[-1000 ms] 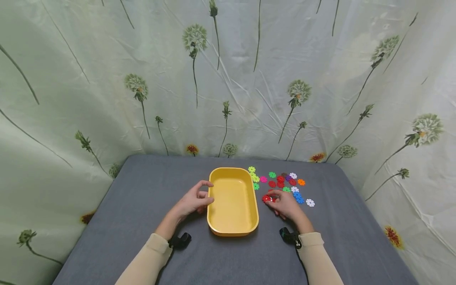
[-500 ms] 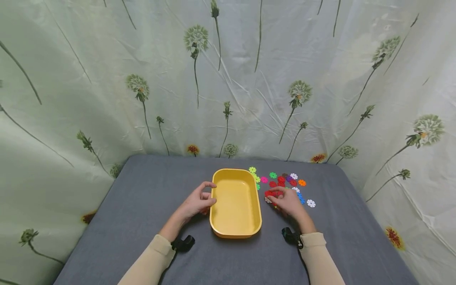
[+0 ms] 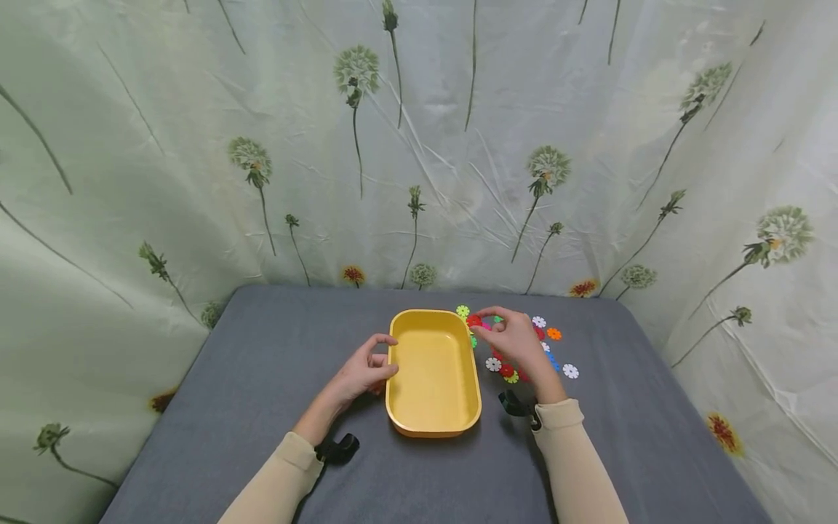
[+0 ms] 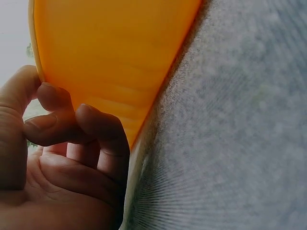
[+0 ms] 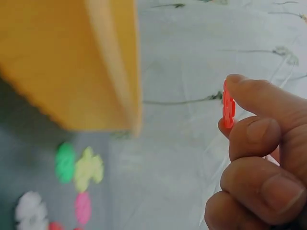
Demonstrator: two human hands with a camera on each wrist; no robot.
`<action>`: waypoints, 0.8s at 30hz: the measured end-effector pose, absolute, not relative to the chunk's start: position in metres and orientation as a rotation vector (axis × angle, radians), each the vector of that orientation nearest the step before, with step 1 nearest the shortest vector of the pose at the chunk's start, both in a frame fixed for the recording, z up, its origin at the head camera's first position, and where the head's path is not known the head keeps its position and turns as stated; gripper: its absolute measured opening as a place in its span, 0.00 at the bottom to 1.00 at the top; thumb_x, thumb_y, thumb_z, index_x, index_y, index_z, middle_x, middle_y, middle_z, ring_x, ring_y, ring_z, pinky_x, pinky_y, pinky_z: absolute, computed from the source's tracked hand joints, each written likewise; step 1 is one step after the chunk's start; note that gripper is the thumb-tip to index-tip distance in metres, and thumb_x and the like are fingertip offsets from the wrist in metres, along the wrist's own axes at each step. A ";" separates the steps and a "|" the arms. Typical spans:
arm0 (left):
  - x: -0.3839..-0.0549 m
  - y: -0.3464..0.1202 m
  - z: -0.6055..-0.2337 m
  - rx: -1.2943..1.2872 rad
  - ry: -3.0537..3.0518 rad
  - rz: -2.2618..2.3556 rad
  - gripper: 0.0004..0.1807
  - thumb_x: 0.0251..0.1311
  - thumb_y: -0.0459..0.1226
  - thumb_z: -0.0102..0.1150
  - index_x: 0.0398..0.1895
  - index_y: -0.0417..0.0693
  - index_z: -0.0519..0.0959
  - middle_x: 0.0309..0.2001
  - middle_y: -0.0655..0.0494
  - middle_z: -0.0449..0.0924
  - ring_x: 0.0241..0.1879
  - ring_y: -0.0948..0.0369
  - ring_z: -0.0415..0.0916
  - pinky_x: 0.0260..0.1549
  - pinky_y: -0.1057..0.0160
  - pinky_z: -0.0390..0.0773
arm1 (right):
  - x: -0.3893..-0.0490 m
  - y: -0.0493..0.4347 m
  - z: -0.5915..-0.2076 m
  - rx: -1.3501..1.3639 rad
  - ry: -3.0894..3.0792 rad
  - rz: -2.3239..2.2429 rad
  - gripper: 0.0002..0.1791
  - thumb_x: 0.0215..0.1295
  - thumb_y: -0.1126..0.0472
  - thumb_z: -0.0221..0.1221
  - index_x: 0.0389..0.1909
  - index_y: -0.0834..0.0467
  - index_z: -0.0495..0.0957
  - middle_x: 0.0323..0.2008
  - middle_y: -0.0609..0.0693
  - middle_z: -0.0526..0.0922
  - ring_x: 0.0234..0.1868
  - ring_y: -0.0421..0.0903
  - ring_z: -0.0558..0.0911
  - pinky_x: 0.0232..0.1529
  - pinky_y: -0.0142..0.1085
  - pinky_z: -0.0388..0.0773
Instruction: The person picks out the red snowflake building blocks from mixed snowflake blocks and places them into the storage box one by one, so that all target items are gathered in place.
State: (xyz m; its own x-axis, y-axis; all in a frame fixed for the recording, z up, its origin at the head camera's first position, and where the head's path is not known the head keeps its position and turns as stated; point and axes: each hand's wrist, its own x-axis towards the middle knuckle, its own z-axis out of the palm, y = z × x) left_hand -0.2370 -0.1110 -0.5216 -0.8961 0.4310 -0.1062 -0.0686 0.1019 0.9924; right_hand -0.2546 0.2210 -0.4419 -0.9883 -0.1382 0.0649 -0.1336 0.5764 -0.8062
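A deep yellow plastic tray [image 3: 432, 378] stands at the middle of the table, nothing in it. At its left side, my left hand [image 3: 361, 371] holds the rim; the left wrist view has bent fingers [image 4: 103, 132] against the outer wall. My right hand [image 3: 517, 338] is raised beside the tray's far right corner. Thumb and index finger pinch a red snowflake disc [image 5: 229, 105] on edge, the other fingers curled below. Behind and under that hand lie several loose snowflake discs, among them a white one [image 3: 494, 364], an orange one [image 3: 554, 334] and a yellow-green one [image 3: 463, 311].
A grey cloth covers the table [image 3: 275, 327]. Behind it hangs a pale curtain [image 3: 458, 167] printed with dandelions. A blue disc [image 3: 553, 362] and another white disc [image 3: 571, 371] lie at the pile's right side.
My right hand has lifted a red snowflake disc from the pile and moved up and left to the tray's far right corner. My left hand and the tray have shifted slightly right.
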 end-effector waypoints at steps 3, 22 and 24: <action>-0.236 -0.111 -0.521 0.357 2.021 1.853 0.30 0.72 0.36 0.64 0.71 0.46 0.62 0.23 0.59 0.73 0.19 0.60 0.67 0.23 0.64 0.71 | -0.265 0.207 -0.434 -0.293 2.766 -1.445 0.21 0.70 0.50 0.69 0.58 0.54 0.83 0.12 0.45 0.69 0.12 0.43 0.62 0.16 0.32 0.60; -0.238 -0.109 -0.524 0.360 1.999 1.855 0.30 0.72 0.34 0.62 0.71 0.43 0.60 0.22 0.60 0.72 0.19 0.60 0.68 0.23 0.64 0.72 | -0.300 0.115 -0.465 -0.221 2.538 -1.522 0.21 0.66 0.48 0.72 0.53 0.55 0.82 0.11 0.45 0.65 0.10 0.42 0.58 0.14 0.34 0.60; -0.239 -0.110 -0.524 0.363 1.999 1.861 0.30 0.72 0.34 0.62 0.71 0.43 0.60 0.22 0.60 0.72 0.19 0.60 0.68 0.23 0.64 0.71 | -0.300 0.112 -0.469 -0.238 2.558 -1.484 0.21 0.66 0.48 0.72 0.54 0.55 0.83 0.10 0.45 0.65 0.10 0.42 0.59 0.15 0.34 0.59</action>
State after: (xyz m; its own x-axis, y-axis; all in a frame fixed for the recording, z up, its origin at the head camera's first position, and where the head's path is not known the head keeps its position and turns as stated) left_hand -0.2388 -0.1097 -0.5236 -0.8929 0.4385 -0.1020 -0.0706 0.0874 0.9937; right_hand -0.3004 0.1122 -0.4689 -0.9720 -0.2241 -0.0706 -0.0500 0.4909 -0.8698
